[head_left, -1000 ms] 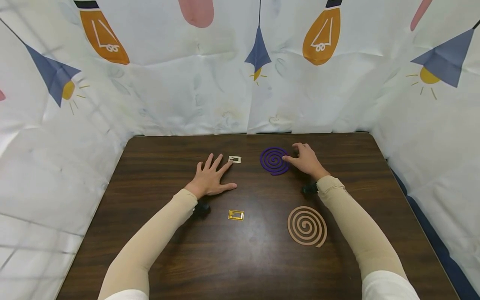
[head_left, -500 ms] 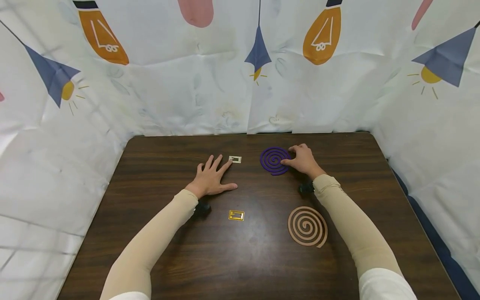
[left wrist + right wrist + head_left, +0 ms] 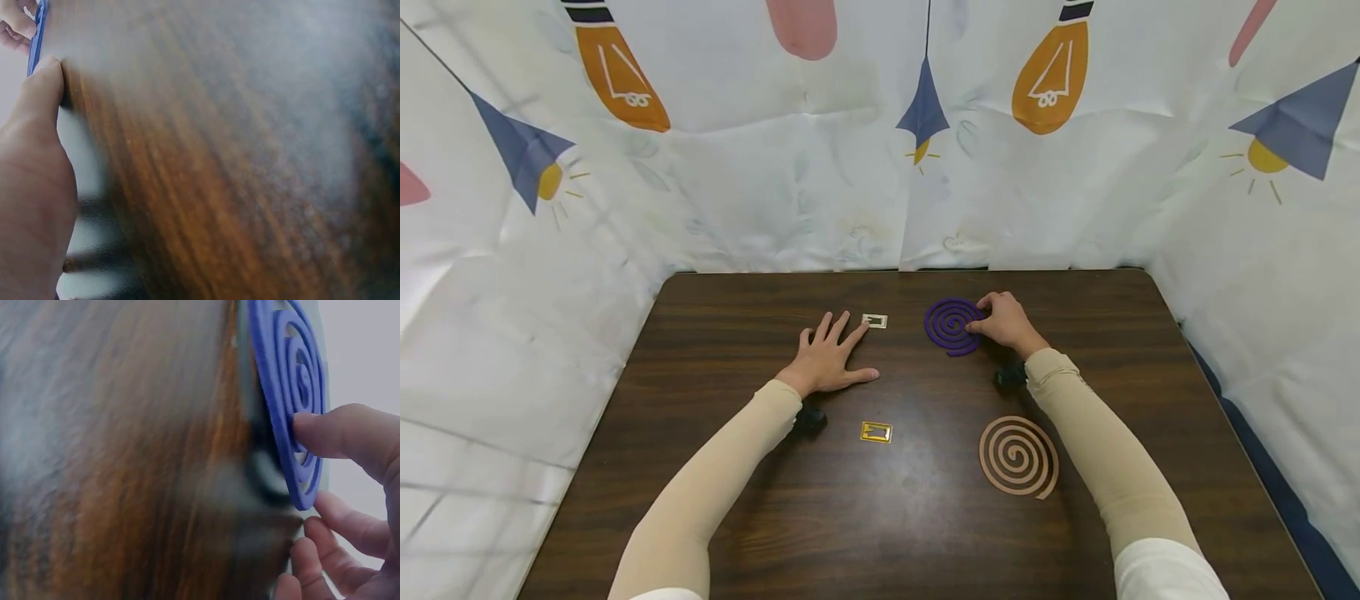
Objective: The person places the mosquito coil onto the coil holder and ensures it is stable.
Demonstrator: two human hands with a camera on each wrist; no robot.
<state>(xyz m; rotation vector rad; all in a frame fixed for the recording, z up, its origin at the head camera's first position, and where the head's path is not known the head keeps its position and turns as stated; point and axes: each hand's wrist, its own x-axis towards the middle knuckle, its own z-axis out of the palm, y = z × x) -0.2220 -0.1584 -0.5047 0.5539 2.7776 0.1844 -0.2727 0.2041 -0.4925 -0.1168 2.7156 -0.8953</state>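
Observation:
A purple mosquito coil (image 3: 946, 332) lies toward the far side of the table. My right hand (image 3: 1009, 325) pinches its right edge: the thumb (image 3: 334, 431) is on its upper face and the fingers are at the rim. In the right wrist view, that edge of the coil (image 3: 270, 394) appears raised off the wood. My left hand (image 3: 823, 362) rests palm down, fingers spread, with its index fingertip at a small silver coil stand (image 3: 880, 317). Nearer lie a gold-coloured coil stand (image 3: 876, 438) and a tan mosquito coil (image 3: 1018, 492).
All of this is on a dark wood-grain table (image 3: 775, 517). A white fabric curtain (image 3: 730, 192) printed with lamps and bulbs surrounds its far side and both flanks. A dark wrist camera (image 3: 1009, 377) sits under the right wrist.
The right hand has moved slightly left, and its thumb and fingers have closed on the rim of the purple coil. The left hand has stayed in place. The head view has shifted a little.

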